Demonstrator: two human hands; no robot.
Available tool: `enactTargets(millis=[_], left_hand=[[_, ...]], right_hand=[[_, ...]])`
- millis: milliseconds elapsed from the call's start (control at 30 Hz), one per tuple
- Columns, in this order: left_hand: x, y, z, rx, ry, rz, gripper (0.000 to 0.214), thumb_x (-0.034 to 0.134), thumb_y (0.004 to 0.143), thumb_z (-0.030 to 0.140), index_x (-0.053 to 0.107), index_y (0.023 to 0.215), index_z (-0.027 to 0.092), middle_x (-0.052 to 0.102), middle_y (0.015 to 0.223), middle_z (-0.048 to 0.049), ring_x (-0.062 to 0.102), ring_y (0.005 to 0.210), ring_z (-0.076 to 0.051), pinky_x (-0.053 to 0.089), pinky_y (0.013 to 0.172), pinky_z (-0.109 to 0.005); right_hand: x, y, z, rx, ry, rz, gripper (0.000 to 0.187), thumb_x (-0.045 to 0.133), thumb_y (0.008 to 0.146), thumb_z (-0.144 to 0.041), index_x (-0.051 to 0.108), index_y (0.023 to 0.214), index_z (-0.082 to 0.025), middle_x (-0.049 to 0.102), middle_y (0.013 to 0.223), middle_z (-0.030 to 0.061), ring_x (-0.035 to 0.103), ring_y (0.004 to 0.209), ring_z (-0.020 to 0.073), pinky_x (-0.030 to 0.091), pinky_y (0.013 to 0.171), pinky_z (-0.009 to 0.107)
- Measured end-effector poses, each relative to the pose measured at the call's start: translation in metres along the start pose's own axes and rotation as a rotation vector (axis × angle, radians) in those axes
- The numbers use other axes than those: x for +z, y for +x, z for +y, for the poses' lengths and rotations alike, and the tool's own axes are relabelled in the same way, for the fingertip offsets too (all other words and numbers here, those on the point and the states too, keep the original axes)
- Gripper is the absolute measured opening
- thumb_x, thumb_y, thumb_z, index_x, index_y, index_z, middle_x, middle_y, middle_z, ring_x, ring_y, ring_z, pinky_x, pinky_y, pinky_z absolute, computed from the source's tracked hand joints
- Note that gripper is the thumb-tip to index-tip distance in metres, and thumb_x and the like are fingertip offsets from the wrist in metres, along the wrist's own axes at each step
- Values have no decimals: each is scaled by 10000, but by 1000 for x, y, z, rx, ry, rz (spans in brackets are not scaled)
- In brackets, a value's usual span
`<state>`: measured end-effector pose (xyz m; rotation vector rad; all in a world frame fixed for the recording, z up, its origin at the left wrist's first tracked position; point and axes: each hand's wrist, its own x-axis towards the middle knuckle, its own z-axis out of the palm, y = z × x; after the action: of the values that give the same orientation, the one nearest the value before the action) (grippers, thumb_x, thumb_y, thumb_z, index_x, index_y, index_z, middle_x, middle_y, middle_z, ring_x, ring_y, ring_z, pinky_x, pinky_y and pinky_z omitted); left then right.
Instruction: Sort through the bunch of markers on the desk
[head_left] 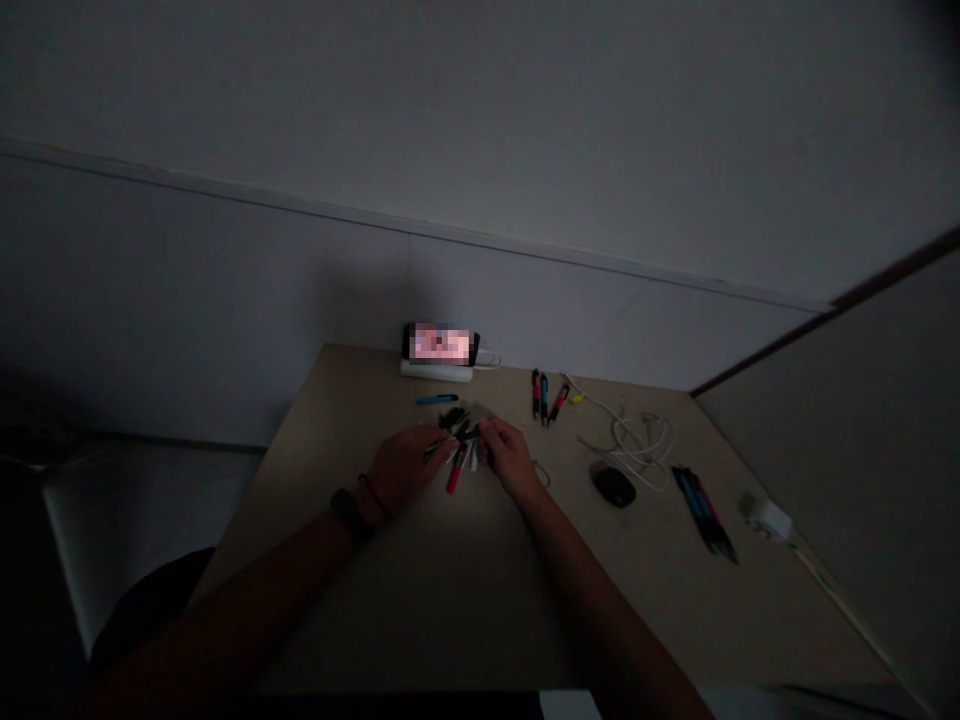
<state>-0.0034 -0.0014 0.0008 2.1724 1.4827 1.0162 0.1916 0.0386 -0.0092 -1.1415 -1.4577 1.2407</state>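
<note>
Two hands of ours, the left hand [409, 465] and the right hand [510, 460], sit close together, fingertips at a bunch of pens [457, 447]; we cannot tell whether either clamps one. The bunch lies on a beige table [480, 600]. Around it we see a blue marker [437, 399], three upright-lying pens [544, 396], a black mouse [615, 487] and a white cable [637, 445].

Free run for L hand [405, 468] & R hand [510, 460]: bare desk [420, 610] btwn body & pen pile [459, 452]. Fwd path blocked by blue pen [436, 399], 3 pens [545, 396], phone [440, 344] on white block [436, 371]. R side obstacles: white cable [637, 447], mouse [614, 487], pen bundle [703, 508], charger [769, 520]. Wall [525, 320] behind desk.
</note>
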Motion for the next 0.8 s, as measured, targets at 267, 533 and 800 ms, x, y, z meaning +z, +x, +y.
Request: enactTargets(millis=[267, 533, 800], left_hand=[[2, -1, -3, -44, -36, 17, 247, 710, 895, 405, 656, 1041, 213, 761, 921, -29, 709, 797, -190, 511, 687, -277], [1, 1, -1, -2, -27, 1, 173, 604, 970, 363, 678, 956, 208, 757, 935, -34, 701, 840, -184, 504, 740, -283], [3, -1, -4, 16, 30, 18, 313, 502, 1024, 426, 721, 989, 205, 766, 957, -52, 702, 864, -192, 507, 767, -301]], right_hand=[[1, -1, -5, 15, 10, 7, 578, 608, 830, -750, 501, 587, -236, 486, 458, -42, 421, 420, 121, 327, 453, 273], [1, -1, -4, 8, 16, 30, 581, 609, 831, -745, 510, 581, -230, 492, 458, -37, 434, 420, 122, 344, 450, 266], [0, -1, -6, 5, -16, 31, 578, 593, 851, -736, 509, 584, -231, 485, 457, -34, 423, 428, 125, 346, 459, 272]])
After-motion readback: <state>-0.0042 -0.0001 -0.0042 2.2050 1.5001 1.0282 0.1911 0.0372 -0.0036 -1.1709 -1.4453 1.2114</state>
